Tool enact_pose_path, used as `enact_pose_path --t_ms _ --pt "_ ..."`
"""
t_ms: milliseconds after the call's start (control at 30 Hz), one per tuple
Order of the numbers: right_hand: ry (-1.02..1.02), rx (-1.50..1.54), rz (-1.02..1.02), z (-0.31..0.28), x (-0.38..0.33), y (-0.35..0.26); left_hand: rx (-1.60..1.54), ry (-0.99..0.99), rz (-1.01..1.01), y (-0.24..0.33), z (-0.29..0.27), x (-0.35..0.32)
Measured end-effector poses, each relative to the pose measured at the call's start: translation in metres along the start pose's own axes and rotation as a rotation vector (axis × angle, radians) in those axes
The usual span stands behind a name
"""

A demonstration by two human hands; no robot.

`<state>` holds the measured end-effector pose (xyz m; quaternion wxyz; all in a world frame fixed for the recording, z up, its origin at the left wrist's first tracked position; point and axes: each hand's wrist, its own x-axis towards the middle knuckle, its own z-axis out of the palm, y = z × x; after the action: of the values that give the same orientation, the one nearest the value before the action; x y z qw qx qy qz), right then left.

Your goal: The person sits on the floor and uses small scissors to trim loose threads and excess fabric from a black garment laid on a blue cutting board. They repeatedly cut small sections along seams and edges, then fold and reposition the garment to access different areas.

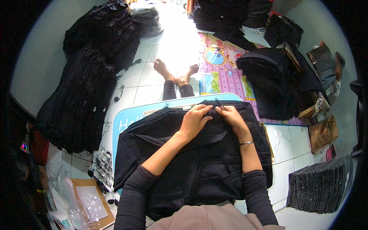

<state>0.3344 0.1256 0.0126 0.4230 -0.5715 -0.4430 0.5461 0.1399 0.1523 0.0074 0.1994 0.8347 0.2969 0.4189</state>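
Black folded garments point(174, 153) lie in a pile across a light blue lap table point(122, 112) in front of me. My left hand point(194, 122) rests on the cloth near its far edge, fingers stretched to the right and thumb apart from them. Close beside it, my right hand point(231, 118) is closed on small dark thread snips point(219, 102), whose pointed blades stick out past the fingers. The handles are mostly hidden in the palm. Both hands are over the top garment's upper edge.
Tall heaps of black garments point(73, 99) stand at the left; another black pile point(268, 80) lies on a colourful play mat point(220, 69) at the right. A stack of packed black items point(318, 186) sits lower right. Cardboard and plastic bags point(90, 201) lie lower left.
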Motion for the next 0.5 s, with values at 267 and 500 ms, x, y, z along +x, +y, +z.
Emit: enact_pose_path --t_ms 267,500 --pt "0.055 -0.031 -0.130 0.007 0.012 0.015 -0.183 0.080 -0.071 -0.019 0.012 0.002" --pt "0.189 -0.007 -0.237 0.016 0.016 0.020 -0.302 0.124 -0.272 -0.012 0.012 0.002"
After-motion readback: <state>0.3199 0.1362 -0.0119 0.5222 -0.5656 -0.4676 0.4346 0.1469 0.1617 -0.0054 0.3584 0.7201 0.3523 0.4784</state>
